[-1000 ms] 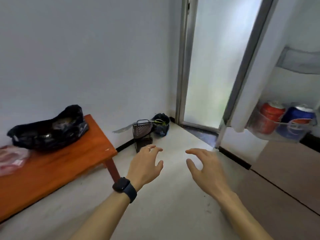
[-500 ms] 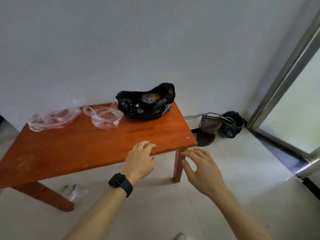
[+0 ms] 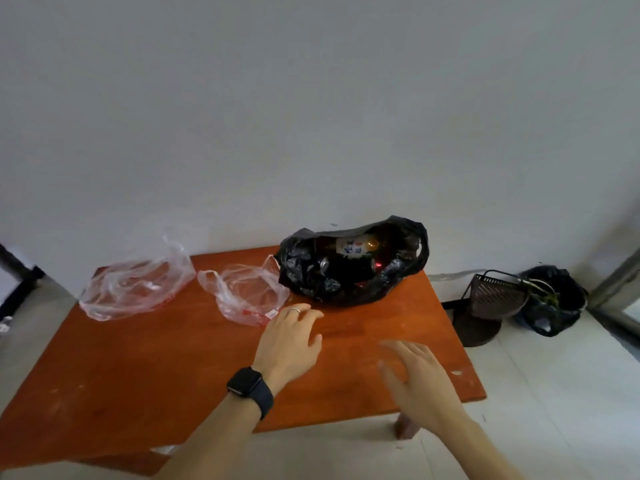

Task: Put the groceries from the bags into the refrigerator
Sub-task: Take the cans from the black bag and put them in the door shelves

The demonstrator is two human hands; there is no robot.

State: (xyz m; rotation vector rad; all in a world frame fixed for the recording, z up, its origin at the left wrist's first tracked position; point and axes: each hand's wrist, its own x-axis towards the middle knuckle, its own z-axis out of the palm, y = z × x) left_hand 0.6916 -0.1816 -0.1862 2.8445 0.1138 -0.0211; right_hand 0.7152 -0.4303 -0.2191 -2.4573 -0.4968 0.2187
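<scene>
On the table (image 3: 138, 368), far right by the wall: black bag (image 3: 346, 282), mouth open, bottle (image 3: 356, 248) lying inside. Just before it, left hand (image 3: 289, 337), fingers relaxed, slightly apart, gripping nothing. Nearer, right hand (image 3: 415, 379), blurred, fingers loosely stretched, empty too. Crumpled clear bag (image 3: 246, 294) beside the black one.

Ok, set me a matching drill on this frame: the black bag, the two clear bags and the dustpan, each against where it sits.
1. black bag
2. crumpled clear bag
3. clear bag with red print
4. dustpan

A. on the floor, right of the table
B. back left of the table
C. back right of the table, bottle showing inside
D. mid-table, nearest the left hand

Pairs: 1-C, 2-B, 3-D, 4-A
</scene>
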